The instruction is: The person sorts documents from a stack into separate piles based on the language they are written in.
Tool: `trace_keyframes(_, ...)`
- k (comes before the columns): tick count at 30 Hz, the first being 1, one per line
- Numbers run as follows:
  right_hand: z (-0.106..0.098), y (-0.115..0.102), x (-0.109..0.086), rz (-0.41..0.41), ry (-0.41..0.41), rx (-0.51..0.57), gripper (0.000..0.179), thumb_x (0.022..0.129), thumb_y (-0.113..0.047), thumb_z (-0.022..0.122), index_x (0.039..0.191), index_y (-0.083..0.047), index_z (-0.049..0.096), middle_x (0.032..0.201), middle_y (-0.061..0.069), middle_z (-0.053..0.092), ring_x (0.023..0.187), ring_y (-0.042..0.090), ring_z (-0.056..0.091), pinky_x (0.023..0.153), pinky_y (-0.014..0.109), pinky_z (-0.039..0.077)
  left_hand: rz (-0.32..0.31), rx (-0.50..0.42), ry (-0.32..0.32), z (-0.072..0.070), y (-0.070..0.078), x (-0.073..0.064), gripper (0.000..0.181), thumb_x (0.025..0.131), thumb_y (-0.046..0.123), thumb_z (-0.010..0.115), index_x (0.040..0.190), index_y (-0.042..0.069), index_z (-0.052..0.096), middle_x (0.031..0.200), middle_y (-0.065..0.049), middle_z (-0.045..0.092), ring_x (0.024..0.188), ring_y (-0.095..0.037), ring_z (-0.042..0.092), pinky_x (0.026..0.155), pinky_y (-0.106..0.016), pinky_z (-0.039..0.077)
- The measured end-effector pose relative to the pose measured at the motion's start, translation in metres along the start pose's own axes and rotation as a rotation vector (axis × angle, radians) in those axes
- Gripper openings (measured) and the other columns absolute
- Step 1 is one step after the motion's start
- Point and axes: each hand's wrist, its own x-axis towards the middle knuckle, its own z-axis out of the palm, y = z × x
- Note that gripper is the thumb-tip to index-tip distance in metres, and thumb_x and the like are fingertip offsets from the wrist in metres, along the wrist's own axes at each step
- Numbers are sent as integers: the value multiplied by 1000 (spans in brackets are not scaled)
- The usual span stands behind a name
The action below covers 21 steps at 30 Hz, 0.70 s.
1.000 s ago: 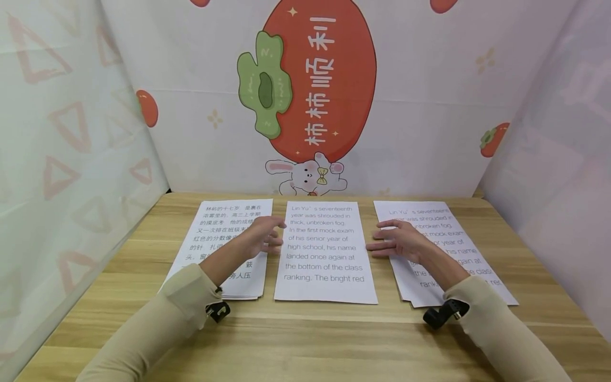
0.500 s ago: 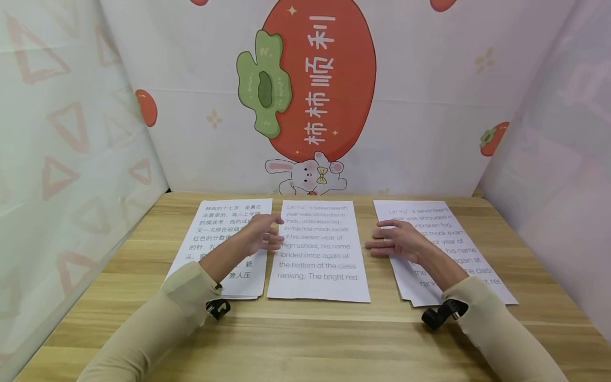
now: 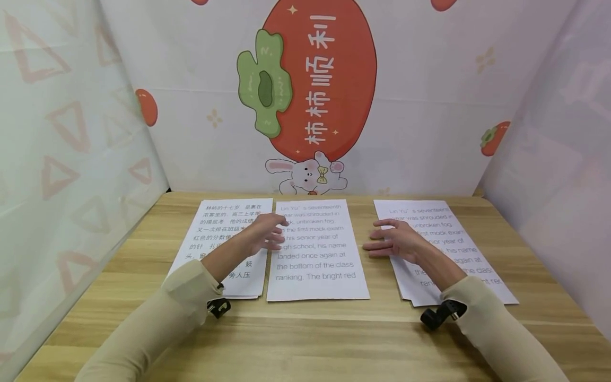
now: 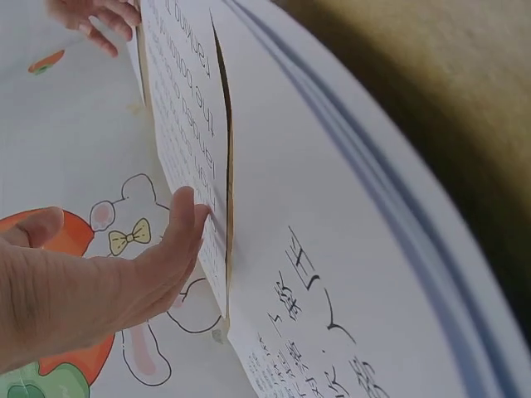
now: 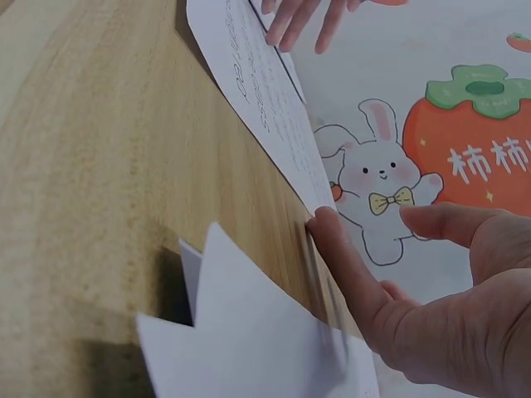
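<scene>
Printed with English text, a white paper sheet [image 3: 315, 289] lies at the middle of the table; whether more sheets lie under it I cannot tell. My left hand [image 3: 261, 233] reaches over the left paper stack [image 3: 238, 289], which bears Chinese text, with its fingertips at the middle paper's left edge. Its fingers are loosely extended and grip nothing. Over the left edge of the right paper stack [image 3: 470, 281], printed in English, my right hand [image 3: 400, 241] points its relaxed fingers towards the middle paper, apart from it. In the right wrist view, sheet corners [image 5: 220, 274] stick out unevenly.
A wooden table [image 3: 305, 345] carries the papers in a row. Behind it hangs a white cloth backdrop [image 3: 429, 132] with a persimmon and a rabbit on it. Cloth walls [image 3: 71, 159] close off both sides. Each wrist wears a black camera mount [image 3: 218, 307].
The middle paper has slid left, nearer the left stack, its lower part first and its top edge after. My right hand has drifted slightly left; my left hand has hardly moved.
</scene>
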Motion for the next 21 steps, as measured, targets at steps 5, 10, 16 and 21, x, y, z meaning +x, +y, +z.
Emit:
trace_keyframes(5, -2, -1, -3, 6, 20, -27, 63, 104, -3, 55, 157, 4, 22, 128, 22, 60, 105, 35, 74, 91, 45, 63, 16, -18, -25, 8, 2, 2, 45, 101, 22, 55, 140, -1, 56, 142, -28, 49, 115, -37, 63, 97, -43, 60)
trace_keyframes(10, -3, -3, -6, 6, 20, -39, 64, 104, -3, 56, 158, 3, 22, 126, 21, 62, 105, 35, 74, 91, 45, 62, 20, -2, 28, 3, 2, -1, 46, 101, 23, 55, 141, 1, 56, 149, -28, 42, 128, -41, 55, 104, -47, 55)
trace_keyframes(16, -4, -3, -6, 5, 7, -25, 63, 105, -3, 55, 157, 5, 21, 124, 22, 62, 105, 36, 74, 92, 46, 62, -28, -32, 53, -2, 2, -3, 63, 95, 23, 60, 152, 1, 43, 152, -30, 37, 129, -41, 54, 103, -48, 57)
trace_keyframes(21, -3, 0, -5, 16, 8, -2, 63, 104, -3, 55, 157, 5, 21, 125, 23, 61, 105, 36, 74, 92, 46, 62, -59, -80, 67, -1, 2, -2, 70, 96, 21, 61, 157, 3, 34, 148, -31, 41, 114, -35, 61, 100, -44, 59)
